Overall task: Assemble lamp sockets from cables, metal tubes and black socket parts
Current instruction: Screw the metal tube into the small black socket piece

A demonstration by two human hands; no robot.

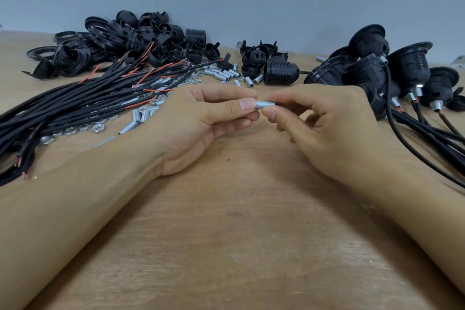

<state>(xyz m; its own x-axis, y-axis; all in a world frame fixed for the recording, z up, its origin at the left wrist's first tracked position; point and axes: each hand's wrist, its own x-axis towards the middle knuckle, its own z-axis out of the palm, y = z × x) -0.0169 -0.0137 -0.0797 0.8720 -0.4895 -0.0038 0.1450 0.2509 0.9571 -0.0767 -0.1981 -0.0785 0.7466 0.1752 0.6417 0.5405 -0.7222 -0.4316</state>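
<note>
I am pinching a short metal tube (265, 104) between my left hand (198, 123) and right hand (324, 126), just above the wooden surface (239, 234). Loose cables (75, 103) are lying to my left, finished sockets (392, 68) to my right.

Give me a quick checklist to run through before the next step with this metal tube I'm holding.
1. Metal tube held at both ends, by left hand and right hand: ok.
2. Tube lifted clear of the table: ok.
3. Nut already on the tube: cannot tell, fingers cover both ends.
4. Loose nuts in reach beside the left wrist: ok.
5. Cables with stripped ends ready on the left: ok.
6. Black socket caps available behind the hands: ok.
</note>
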